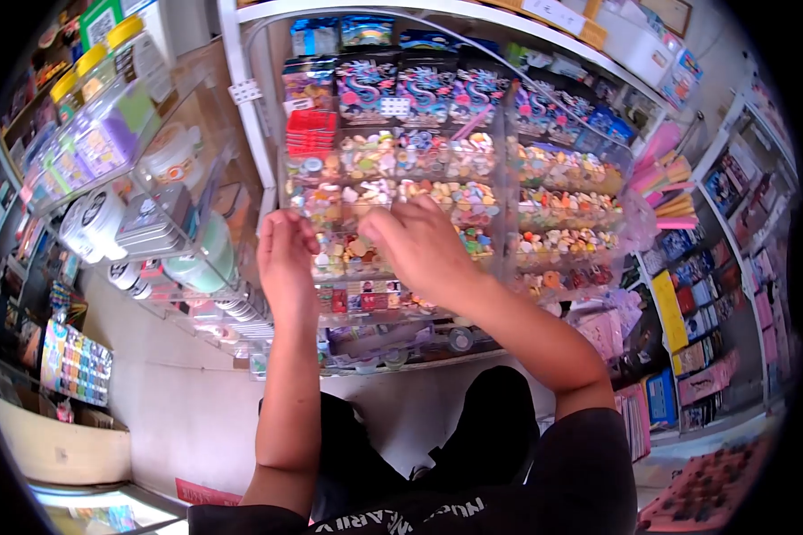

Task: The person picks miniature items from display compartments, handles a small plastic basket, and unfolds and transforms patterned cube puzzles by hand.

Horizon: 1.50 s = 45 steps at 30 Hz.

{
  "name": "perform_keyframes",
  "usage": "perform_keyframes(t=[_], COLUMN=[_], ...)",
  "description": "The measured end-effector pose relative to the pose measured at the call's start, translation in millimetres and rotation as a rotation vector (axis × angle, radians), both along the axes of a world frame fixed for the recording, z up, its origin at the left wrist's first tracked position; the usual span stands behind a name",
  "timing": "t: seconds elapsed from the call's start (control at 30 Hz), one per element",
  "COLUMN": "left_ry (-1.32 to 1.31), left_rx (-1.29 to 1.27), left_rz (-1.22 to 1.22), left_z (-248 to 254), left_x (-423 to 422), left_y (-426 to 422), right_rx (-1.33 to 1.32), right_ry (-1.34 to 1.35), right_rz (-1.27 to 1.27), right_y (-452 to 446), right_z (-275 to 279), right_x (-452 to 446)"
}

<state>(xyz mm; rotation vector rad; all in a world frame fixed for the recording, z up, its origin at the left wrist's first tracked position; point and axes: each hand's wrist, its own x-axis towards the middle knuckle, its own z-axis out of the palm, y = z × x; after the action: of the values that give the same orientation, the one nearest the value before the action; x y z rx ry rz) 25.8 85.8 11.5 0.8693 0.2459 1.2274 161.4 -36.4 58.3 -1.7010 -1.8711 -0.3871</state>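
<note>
A clear tiered display rack (506,223) stands in front of me, its compartments filled with small colourful charms (477,201). My left hand (285,254) is raised at the rack's left edge with its fingers curled in. Whatever those fingers may hold is too small to make out. Over the middle compartments, my right hand (424,250) is bent downward, its fingers bunched close to the charms. Its fingertips are partly hidden, so I cannot tell what is pinched there. A stack of red trays (311,134) rests at the upper left of the rack.
Dark printed packets (366,85) line the back above the charms. On the left is a clear shelf with yellow-lidded jars (125,31) and grey boxes (156,218). Pink-and-yellow packs (674,192) hang at the right. Shelves of cards (700,308) stand beyond.
</note>
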Motion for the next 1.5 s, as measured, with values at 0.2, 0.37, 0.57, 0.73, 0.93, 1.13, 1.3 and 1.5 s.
perform_keyframes(t=[0.2,0.37,0.57,0.73,0.93,1.13,1.3,1.5], left_ry=[-0.035,0.02,0.023,0.066,0.055,0.049,0.056,0.073], left_rx=[0.027,0.019,0.08,0.092,0.125,0.106,0.121,0.125], left_rz=[-0.024,0.01,-0.055,0.033,-0.004,0.01,0.006,0.016], left_z=[-6,1,-6,-5,-10,-7,-8,-7], left_x=[6,9,10,19,17,15,14,16], left_y=[4,-1,0,-10,-7,-9,-9,-11], right_rx=[0.009,-0.002,0.129,0.218,0.068,-0.046,-0.087,-0.081], right_ry=[-0.078,-0.022,0.07,-0.069,-0.032,-0.141,-0.169,-0.139], right_rz=[-0.1,-0.253,-0.475,-0.65,-0.595,-0.646,-0.687,-0.702], right_y=[-54,-87,-112,-123,-107,-90,-84,-82], right_z=[-23,-32,1,27,49,55,51,57], right_x=[38,70,152,262,279,269,273,265])
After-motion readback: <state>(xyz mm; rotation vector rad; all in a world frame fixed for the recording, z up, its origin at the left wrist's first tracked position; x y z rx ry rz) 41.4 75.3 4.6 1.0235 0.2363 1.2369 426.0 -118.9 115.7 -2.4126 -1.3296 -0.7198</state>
